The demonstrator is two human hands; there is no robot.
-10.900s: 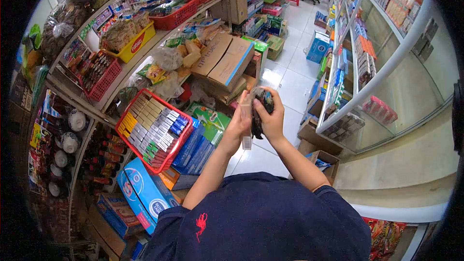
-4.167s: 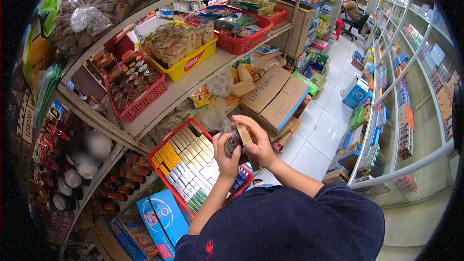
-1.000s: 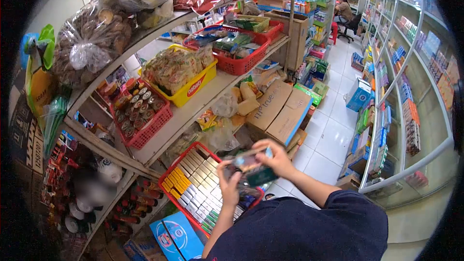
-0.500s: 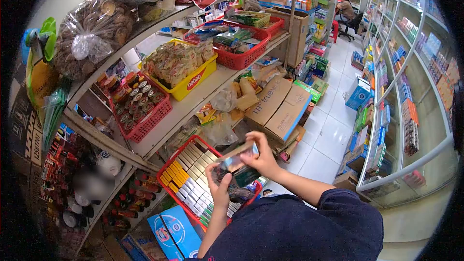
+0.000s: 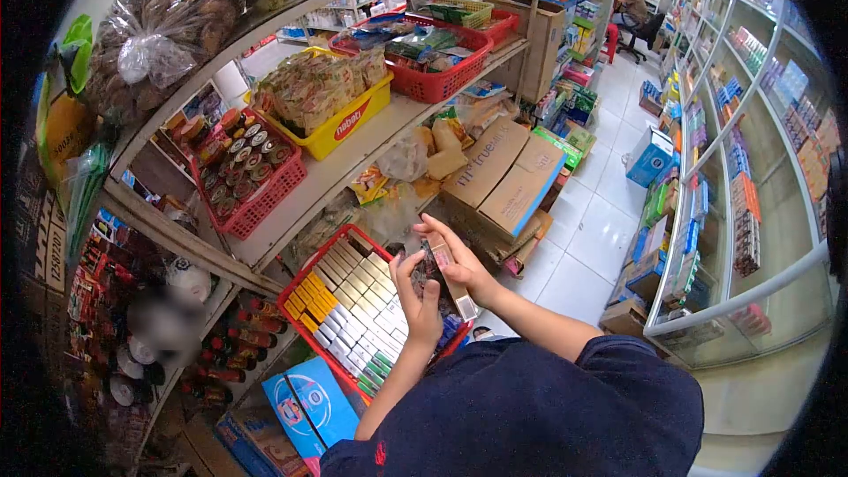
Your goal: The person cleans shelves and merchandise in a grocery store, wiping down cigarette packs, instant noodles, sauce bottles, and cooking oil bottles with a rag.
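Observation:
In the head view, my left hand and my right hand come together above the right side of a red basket. Between my palms is a narrow pinkish-brown box with a pale end, pressed beside something dark that my fingers partly cover. My right hand grips the box from its right side, while the fingers of my left hand curl around the dark item. Rows of small gold, yellow and white packs fill the basket below. Some packs are hidden behind my left forearm.
A yellow basket of snack bags, a red basket of cans and another red basket stand on the shelf. A large cardboard box sits beyond my hands. Glass cabinets line the tiled aisle; a person sits far back.
My hands have drawn closer together and now enclose the box. It has turned more upright, its pale end pointing down toward me. The view has shifted slightly.

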